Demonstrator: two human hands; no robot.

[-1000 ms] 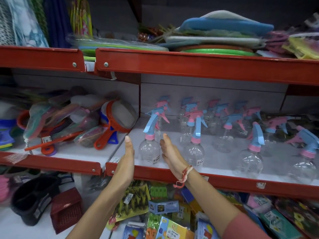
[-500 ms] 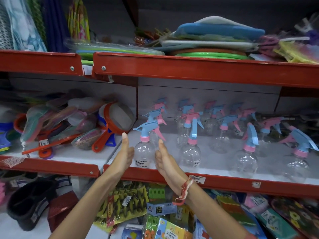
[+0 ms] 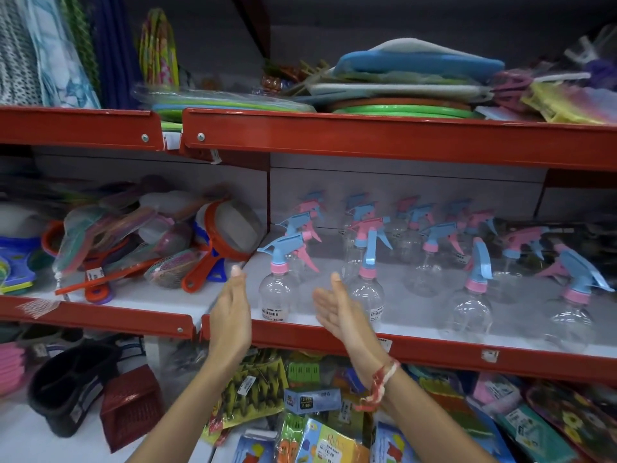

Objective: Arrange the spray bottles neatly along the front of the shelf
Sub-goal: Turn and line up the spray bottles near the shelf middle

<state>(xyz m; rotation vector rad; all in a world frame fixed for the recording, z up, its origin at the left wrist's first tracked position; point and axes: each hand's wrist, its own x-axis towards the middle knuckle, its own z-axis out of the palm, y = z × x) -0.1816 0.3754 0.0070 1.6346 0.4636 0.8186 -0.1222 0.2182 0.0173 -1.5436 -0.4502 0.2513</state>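
Note:
Several clear spray bottles with blue and pink trigger heads stand on the white middle shelf (image 3: pixel 417 339) behind its red front lip. The leftmost front bottle (image 3: pixel 277 295) stands upright at the shelf's left end, its blue nozzle pointing left. My left hand (image 3: pixel 232 315) is flat and open just left of it. My right hand (image 3: pixel 340 312) is open to its right, in front of a second front bottle (image 3: pixel 369 285). Neither hand touches the leftmost bottle. Two more front bottles (image 3: pixel 472 302) stand further right, and others crowd the back rows.
Strainers and packaged utensils (image 3: pixel 207 248) fill the shelf to the left. The upper red shelf (image 3: pixel 367 138) overhangs, loaded with mats and green rings. Below lie packaged goods, a black caddy (image 3: pixel 63 389) and a red basket (image 3: pixel 133 402).
Both hands cupped the leftmost bottle earlier and shifted it left along the shelf front. Now the hands have spread apart and let it go. The camera moved closer.

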